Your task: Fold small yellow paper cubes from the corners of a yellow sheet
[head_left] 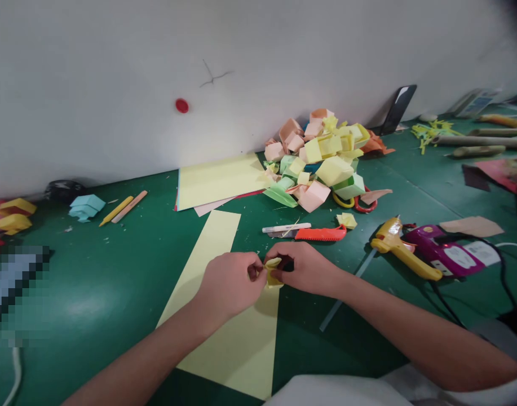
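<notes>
Between my two hands is a small folded piece of yellow paper (274,276), pinched by the fingertips. My left hand (233,282) grips its left side, with the fingers curled in. My right hand (304,269) holds the other side between thumb and fingers. Under the hands a pale yellow paper sheet (228,349) lies on the green table. Just beyond my right hand are a red-orange utility knife (326,233) and a white pen (279,228). A small crumpled yellow paper piece (347,220) sits beside the knife.
Folded paper pieces (313,158) are heaped by the wall, scissors handles (365,202) poking out. A yellow glue gun (404,248) and a purple device (448,251) with cords stand right. Paper sheets (220,180) lie behind; a phone (398,110) leans on the wall.
</notes>
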{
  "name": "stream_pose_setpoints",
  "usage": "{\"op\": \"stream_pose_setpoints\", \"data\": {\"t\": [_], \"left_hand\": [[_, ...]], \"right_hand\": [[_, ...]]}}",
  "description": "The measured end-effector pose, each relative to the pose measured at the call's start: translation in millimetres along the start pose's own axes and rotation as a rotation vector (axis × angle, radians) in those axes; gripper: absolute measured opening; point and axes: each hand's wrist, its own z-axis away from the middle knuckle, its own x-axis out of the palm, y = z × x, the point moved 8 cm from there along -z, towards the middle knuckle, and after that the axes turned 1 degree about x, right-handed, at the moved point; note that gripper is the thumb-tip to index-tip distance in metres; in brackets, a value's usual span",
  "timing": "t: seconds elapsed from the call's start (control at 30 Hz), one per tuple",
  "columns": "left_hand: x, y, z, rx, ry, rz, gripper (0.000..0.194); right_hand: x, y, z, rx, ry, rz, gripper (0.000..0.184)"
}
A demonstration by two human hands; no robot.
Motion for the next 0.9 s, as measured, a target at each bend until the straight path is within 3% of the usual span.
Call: {"op": "stream_pose_setpoints", "data": {"t": [0.23,0.43,0.63,0.9], "left_hand": [[3.1,1.3,-1.9,0.006,0.025,-0.004,0.017],[0.9,0.9,-1.5,0.009,0.067,-0.001,0.012],[4.6,5.3,-2.3,0.043,0.04,-0.028,0.024],[0.1,9.7,-5.6,0.094,0.097,-0.082,0.015]], "right_hand": [[1.5,-1.1,-0.1,-0.025,0.029,0.04,0.02],[2.0,-7.3,1.2,-0.064,0.07,0.115,0.031],[-0.7,-16.3,3.2,-0.168,0.135,0.119,0.034],[2.1,-15.6,3.1,-0.133,0.103,0.108,0.033]]}}
